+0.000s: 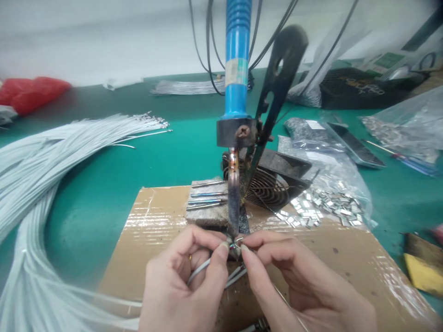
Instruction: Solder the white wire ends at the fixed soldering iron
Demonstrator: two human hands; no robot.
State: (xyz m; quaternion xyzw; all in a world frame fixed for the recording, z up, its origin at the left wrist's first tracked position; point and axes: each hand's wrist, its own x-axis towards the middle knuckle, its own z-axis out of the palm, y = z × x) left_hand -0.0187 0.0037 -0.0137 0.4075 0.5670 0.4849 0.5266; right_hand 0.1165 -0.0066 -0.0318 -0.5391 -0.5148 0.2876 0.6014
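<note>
A blue ribbed soldering iron [237, 60] is standing tip-down in a dark metal stand over a taped cardboard sheet [162, 221] on the green table [104, 184]. The left hand [187, 281] is pinching thin grey wires [199, 272], fingers nearly closed. The right hand [294, 281] is pinching a small shiny metal clip [236, 249] just under the iron's tip. Its faded label is unreadable. Glossy white cables [41, 157] are curving at the left.

Both hands meet low at the centre, the left hand [185, 281] curled with thumb and forefinger pinched together, the right hand [297, 281] mirroring it from the other side, fingertips of the two almost touching, wrists angled inward.
</note>
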